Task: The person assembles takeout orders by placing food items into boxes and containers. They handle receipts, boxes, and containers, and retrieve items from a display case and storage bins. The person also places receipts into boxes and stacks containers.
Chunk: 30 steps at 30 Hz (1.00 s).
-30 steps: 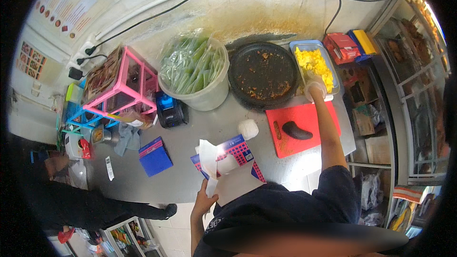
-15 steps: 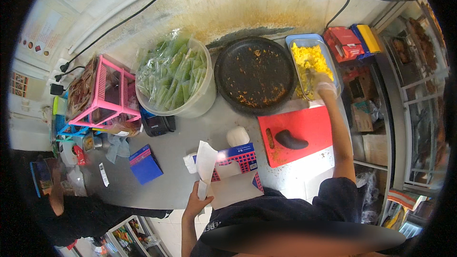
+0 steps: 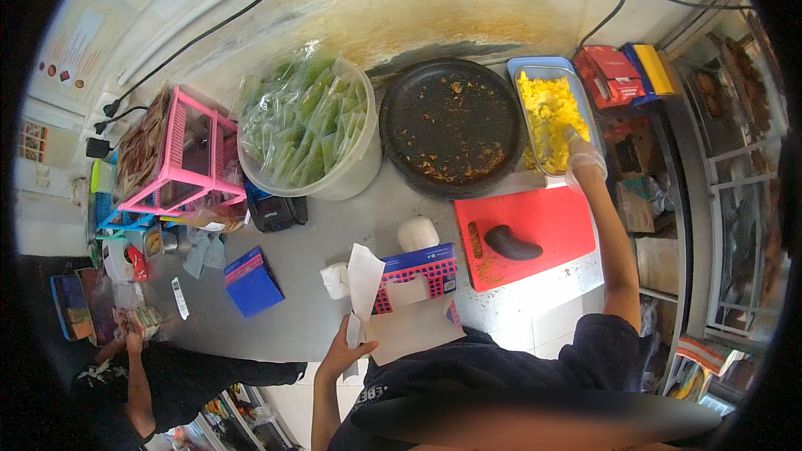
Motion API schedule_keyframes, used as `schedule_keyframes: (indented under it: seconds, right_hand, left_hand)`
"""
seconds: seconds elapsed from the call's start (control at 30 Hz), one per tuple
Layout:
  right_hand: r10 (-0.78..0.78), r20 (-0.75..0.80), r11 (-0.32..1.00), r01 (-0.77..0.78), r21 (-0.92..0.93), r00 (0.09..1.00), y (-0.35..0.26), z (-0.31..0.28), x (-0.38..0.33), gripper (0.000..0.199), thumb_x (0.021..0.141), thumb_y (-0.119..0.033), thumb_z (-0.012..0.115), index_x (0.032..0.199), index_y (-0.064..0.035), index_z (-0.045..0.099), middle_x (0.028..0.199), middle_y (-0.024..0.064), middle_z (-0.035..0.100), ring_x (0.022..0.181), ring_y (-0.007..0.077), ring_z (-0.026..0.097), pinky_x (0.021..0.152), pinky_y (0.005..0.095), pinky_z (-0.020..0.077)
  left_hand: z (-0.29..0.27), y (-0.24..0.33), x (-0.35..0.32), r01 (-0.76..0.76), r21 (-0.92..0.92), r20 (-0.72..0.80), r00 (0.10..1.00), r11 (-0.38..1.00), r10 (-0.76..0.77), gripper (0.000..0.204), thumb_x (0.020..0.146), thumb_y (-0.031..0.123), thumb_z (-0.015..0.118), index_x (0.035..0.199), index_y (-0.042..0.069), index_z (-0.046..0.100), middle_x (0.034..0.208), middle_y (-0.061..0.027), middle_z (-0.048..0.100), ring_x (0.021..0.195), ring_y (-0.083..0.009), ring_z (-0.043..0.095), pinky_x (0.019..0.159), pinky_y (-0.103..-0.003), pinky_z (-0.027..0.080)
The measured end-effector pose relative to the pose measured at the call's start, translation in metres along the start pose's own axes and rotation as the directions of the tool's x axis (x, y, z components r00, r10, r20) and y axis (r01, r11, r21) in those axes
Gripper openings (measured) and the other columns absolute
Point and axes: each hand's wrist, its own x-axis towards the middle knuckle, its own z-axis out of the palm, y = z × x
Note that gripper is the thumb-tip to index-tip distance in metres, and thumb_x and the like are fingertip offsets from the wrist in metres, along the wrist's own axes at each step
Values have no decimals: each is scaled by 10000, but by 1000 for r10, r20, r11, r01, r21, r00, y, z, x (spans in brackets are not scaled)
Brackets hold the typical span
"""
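Observation:
My left hand [image 3: 342, 352] grips the near left side of an opened cardboard box [image 3: 415, 336], blue and pink outside and pale inside, with a white flap [image 3: 364, 277] standing up. At the far right, my right hand [image 3: 583, 160], in a clear plastic glove, reaches into a rectangular plastic tub [image 3: 591, 108]. Its fingertips are at the crumbly yellow food [image 3: 549, 108]; how they are closed is unclear. Left of the tub stands a round black pan [image 3: 447, 129] with browned crumbs. A dark curved object [image 3: 512, 243] lies on the red cutting board [image 3: 551, 230].
A white bucket [image 3: 355, 171] of green-filled bags stands left of the pan. A white lump [image 3: 418, 235] and a flat blue box [image 3: 255, 282] lie on the metal table. At left are a pink rack [image 3: 171, 171] and another person [image 3: 180, 380] holding a small packet.
My right hand has drawn slightly nearer to me at the tub's near end. My left hand keeps its hold. The other person's hands now meet around a packet.

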Motion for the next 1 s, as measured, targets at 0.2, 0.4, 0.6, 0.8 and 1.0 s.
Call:
schedule_keyframes:
  seconds: [0.2, 0.4, 0.6, 0.8, 1.0]
  right_hand:
    - [-153, 34, 987, 151, 61, 988, 18, 35, 20, 617, 926, -543, 398, 1090, -2, 644, 1138, 244, 623, 1115, 368, 575, 895, 414, 441]
    - [-681, -7, 730, 677, -96, 733, 33, 65, 34, 261, 842, -254, 574, 916, -32, 690, 838, 202, 665, 812, 371, 641, 703, 444, 489]
    - [-387, -149, 740, 403, 539, 910, 43, 83, 15, 130, 852, -118, 581, 766, -45, 646, 646, 52, 590, 576, 194, 560, 530, 318, 431]
    - [-128, 50, 238, -18, 971, 991, 32, 26, -67, 112, 875, -98, 577, 944, -45, 647, 666, -45, 526, 533, 24, 442, 437, 187, 317]
    - [-311, 30, 267, 57, 962, 950, 10, 1, -175, 236, 878, -128, 615, 1084, -12, 624, 730, -34, 543, 552, 40, 461, 457, 186, 356]
  left_hand:
    - [7, 5, -7, 158, -123, 54, 987, 980, -152, 1019, 717, 269, 812, 1478, 38, 175, 1257, -167, 510, 1120, -250, 542, 822, -348, 503]
    - [30, 27, 16, -85, -330, 23, 995, 940, 98, 786, 852, 218, 683, 1461, 23, 225, 1341, -168, 458, 1211, -227, 484, 990, -364, 428]
    - [54, 60, 62, -223, -456, -117, 975, 862, 191, 714, 857, 332, 670, 1378, -34, 349, 1281, -165, 510, 1143, -241, 533, 964, -377, 440]
    - [95, 89, 109, -225, -487, 6, 965, 844, 262, 660, 909, 248, 629, 1440, 4, 321, 1199, -98, 570, 1055, -167, 572, 865, -303, 482]
    - [121, 91, 151, -223, -674, -66, 968, 705, 243, 618, 876, 344, 668, 1346, 14, 439, 1243, -119, 551, 1116, -228, 558, 913, -362, 476]
